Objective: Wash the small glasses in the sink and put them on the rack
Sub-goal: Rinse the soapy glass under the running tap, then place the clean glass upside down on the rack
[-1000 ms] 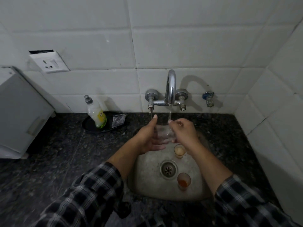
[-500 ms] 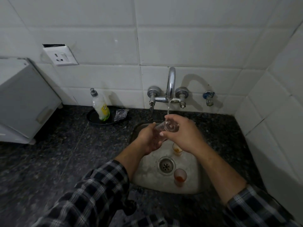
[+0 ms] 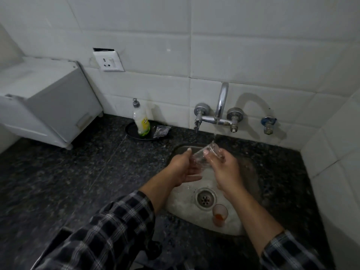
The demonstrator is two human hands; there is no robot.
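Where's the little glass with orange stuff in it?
In the head view, the orange-stained glass stands in the sink near its front, right of the drain.

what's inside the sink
A drain and one small glass with orange dregs, standing near it. The right hand holds a clear glass against the left hand above the sink under the tap. The sink floor beneath the right hand is covered.
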